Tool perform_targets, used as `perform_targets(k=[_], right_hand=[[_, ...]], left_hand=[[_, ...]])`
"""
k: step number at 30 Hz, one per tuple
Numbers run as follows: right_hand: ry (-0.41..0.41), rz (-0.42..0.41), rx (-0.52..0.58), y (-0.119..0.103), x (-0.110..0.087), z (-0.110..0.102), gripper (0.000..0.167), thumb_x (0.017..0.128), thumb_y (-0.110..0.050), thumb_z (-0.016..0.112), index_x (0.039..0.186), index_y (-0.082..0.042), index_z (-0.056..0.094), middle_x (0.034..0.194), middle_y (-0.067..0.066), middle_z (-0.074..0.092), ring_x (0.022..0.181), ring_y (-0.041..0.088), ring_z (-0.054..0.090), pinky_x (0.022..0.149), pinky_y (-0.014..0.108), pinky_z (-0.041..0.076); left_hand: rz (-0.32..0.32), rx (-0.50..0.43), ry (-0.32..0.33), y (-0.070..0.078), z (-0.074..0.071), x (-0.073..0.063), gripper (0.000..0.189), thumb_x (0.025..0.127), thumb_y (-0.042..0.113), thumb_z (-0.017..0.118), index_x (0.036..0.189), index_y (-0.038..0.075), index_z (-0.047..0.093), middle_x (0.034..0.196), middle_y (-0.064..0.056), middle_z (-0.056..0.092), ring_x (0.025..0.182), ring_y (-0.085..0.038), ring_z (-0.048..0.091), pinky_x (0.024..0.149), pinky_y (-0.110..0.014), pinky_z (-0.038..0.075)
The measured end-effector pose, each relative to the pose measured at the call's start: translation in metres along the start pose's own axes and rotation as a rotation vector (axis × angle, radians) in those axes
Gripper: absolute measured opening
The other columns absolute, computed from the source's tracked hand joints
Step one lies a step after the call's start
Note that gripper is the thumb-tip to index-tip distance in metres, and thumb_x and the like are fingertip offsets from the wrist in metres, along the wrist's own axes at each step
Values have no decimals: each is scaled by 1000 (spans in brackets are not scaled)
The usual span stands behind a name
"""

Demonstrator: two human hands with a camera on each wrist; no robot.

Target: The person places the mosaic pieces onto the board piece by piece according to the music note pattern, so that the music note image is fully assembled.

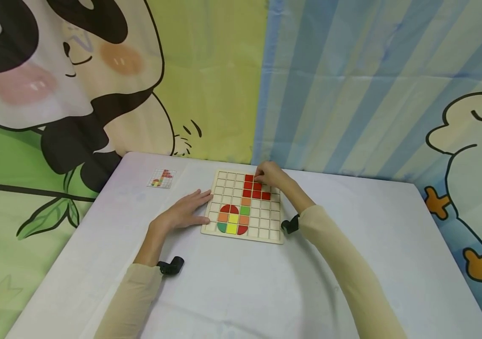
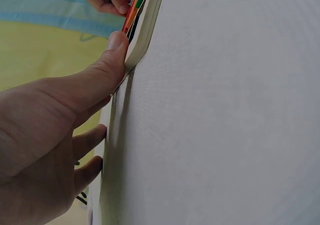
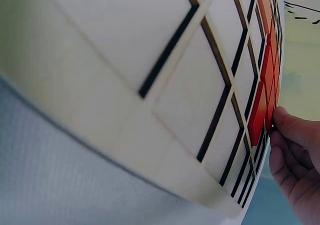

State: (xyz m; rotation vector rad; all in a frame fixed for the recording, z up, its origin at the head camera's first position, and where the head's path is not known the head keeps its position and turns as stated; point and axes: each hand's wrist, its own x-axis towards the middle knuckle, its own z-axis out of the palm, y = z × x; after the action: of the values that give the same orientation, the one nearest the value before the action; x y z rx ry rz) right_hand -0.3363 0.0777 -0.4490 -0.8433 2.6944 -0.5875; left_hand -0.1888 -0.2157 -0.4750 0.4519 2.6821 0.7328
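Observation:
A wooden grid board [image 1: 264,223] lies on the table, partly filled with coloured tiles. Toward its far side sits a cluster of red square tiles [image 1: 257,194]. Thumb and fingertips of my right hand [image 1: 272,174] pinch a red tile [image 3: 269,112] at the far edge of this cluster; the fingers cover part of it in the head view. My left hand [image 1: 183,210] rests at the board's left edge with its fingers spread, and in the left wrist view its thumb [image 2: 116,42] lies against the rim. Nearer me, rounded red tiles [image 1: 229,208] top a group with yellow tiles [image 1: 232,223].
A small pattern card [image 1: 162,179] with a coloured grid lies left of the board. The white table [image 1: 232,292] reaches back to a printed cloth backdrop [image 1: 330,84]. Each wrist carries a black camera, such as the left one [image 1: 171,266].

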Motion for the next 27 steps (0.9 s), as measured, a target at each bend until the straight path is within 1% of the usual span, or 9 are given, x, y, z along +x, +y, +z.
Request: perform_targets(k=[2,5,9,13,16,20,23,25,27], right_hand=[[7,-1,1,0,-1,-1,16,94,-16,63,94,-4,74,92,12,74,78,21,63,71,31,51],[13,-7,12,1,-2,-2,17,96,-13,60,98,-4,75,97,13,74,88,26,66,80,37,54],[12,-19,26,4,-4,-1,19,97,-9,57,104,-2,74,104,15,73,99,29,66,89,41,54],[2,-20,46,6,-6,-1,21,98,-9,55,107,0,72,106,17,72,100,30,66,89,41,54],[15,-10,63,8,-11,-6,23,99,-10,54,112,1,69,111,18,70,102,31,65,89,41,54],[78,-27,69,13,-27,-23,26,100,-9,52,117,4,66,114,22,67,104,33,63,90,43,53],[131,-58,35,21,-45,-36,24,98,-7,54,113,6,67,109,23,67,99,34,64,87,44,54],[144,-62,-6,29,-59,-40,22,96,-6,56,110,6,68,104,22,68,95,33,64,84,44,55],[133,-48,-36,38,-73,-42,21,95,-6,58,109,7,69,100,21,68,91,31,64,82,43,55]], left_hand=[[-2,3,-1,0,0,0,84,85,48,69,154,22,28,164,2,20,153,-30,9,120,-60,16],[-3,5,-1,0,-1,0,84,85,48,69,154,22,28,164,2,20,153,-31,9,120,-60,16],[-5,-2,4,1,-1,0,84,86,47,69,154,21,28,164,1,20,153,-31,9,120,-60,16],[5,-14,1,2,0,-1,83,86,46,69,154,19,29,163,-1,21,153,-32,10,119,-61,16],[14,-10,-2,3,1,-1,83,86,46,69,154,18,29,163,-1,21,152,-33,10,119,-61,16],[8,-2,5,2,1,0,84,86,46,69,154,19,29,163,-1,21,153,-33,10,119,-60,16],[4,-4,5,2,0,0,84,86,46,69,154,19,29,163,0,21,153,-32,10,119,-61,16],[6,-3,4,2,-1,-1,84,86,46,69,154,18,29,163,-1,21,152,-33,10,119,-61,17],[5,-4,-1,2,-1,-2,84,86,46,69,154,18,29,163,-2,21,152,-34,10,118,-62,17]])
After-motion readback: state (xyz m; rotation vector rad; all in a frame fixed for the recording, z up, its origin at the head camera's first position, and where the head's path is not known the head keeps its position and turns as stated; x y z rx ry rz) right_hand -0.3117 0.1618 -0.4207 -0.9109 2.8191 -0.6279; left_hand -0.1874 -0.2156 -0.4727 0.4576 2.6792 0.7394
